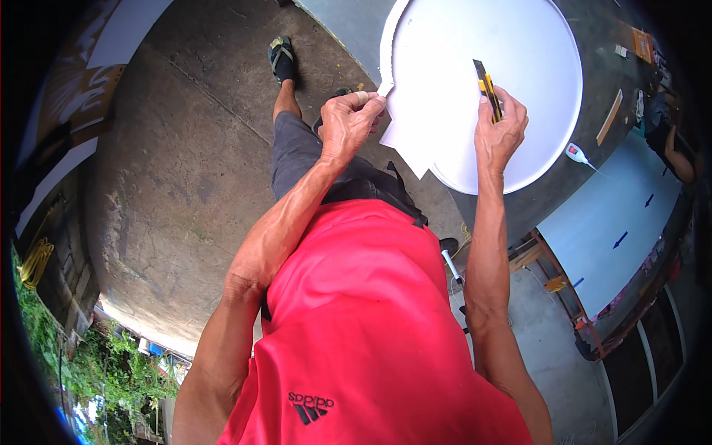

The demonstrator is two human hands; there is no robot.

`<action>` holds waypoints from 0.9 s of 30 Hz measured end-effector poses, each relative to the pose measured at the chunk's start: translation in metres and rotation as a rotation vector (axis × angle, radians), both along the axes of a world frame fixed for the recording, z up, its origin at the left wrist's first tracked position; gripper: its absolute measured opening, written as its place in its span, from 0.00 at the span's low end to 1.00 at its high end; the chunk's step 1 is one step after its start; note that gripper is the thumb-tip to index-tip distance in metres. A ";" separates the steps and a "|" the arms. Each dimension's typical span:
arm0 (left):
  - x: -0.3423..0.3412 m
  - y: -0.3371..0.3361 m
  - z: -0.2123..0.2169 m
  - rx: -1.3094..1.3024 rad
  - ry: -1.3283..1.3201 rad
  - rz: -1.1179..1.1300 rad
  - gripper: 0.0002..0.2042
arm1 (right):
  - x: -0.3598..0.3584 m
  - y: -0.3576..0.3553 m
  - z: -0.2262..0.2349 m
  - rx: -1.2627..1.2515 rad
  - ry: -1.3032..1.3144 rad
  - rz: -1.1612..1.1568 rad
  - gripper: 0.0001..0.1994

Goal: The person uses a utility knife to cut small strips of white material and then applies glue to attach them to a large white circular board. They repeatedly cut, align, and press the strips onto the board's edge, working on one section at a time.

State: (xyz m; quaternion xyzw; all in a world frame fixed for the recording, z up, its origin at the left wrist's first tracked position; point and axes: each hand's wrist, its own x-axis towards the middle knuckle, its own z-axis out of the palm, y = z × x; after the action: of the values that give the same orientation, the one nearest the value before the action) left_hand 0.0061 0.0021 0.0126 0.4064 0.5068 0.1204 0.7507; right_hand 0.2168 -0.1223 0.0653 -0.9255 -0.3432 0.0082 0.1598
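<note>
A large round white disc [482,148] with a raised rim lies on a dark grey table, on the far side of me. My left hand [350,124] is closed in a pinch on the white edge strip [386,55] at the disc's left side; one finger has a beige wrap. Below that pinch, a pointed white flap [410,144] sticks out past the rim. Over the disc, my right hand [501,130] grips a yellow-and-black snap-off utility knife [486,89]. Its dark blade points up and away, apart from my left hand.
On the dark table [545,196], right of the disc, are a small white-and-red bottle-like item [575,153] and a wooden strip [610,117]. A pale blue panel [612,222] spans the right side. Part of another person [671,152] shows at the far right. Concrete floor [170,193] stretches left.
</note>
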 end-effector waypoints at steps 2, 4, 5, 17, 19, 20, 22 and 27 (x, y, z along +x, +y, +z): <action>0.000 0.000 0.000 -0.001 0.001 0.002 0.12 | 0.017 -0.020 -0.004 -0.142 -0.040 0.010 0.23; 0.000 0.000 -0.001 -0.002 0.008 -0.001 0.12 | 0.025 -0.035 -0.013 -0.208 0.011 0.038 0.26; 0.000 0.000 -0.001 -0.003 0.013 -0.003 0.12 | 0.026 -0.041 -0.017 -0.210 0.041 0.068 0.27; -0.001 -0.001 -0.001 0.018 0.044 -0.014 0.12 | -0.004 -0.026 0.006 0.042 0.728 -0.204 0.24; -0.001 -0.001 -0.001 0.020 0.045 -0.027 0.12 | -0.028 -0.026 0.015 0.052 0.790 -0.055 0.24; -0.001 0.000 0.000 0.021 0.045 -0.034 0.12 | -0.043 -0.026 0.019 0.053 0.806 0.009 0.23; -0.001 0.000 0.001 0.025 0.049 -0.024 0.12 | -0.068 -0.023 0.024 -0.029 0.838 0.014 0.23; 0.000 -0.001 0.002 0.012 0.057 -0.014 0.12 | -0.101 -0.032 0.009 -0.053 0.668 0.240 0.21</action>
State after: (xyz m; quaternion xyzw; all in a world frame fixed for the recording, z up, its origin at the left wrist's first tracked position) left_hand 0.0059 0.0011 0.0143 0.4177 0.5244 0.1066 0.7342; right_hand 0.1163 -0.1540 0.0744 -0.8287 -0.3780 0.3379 0.2372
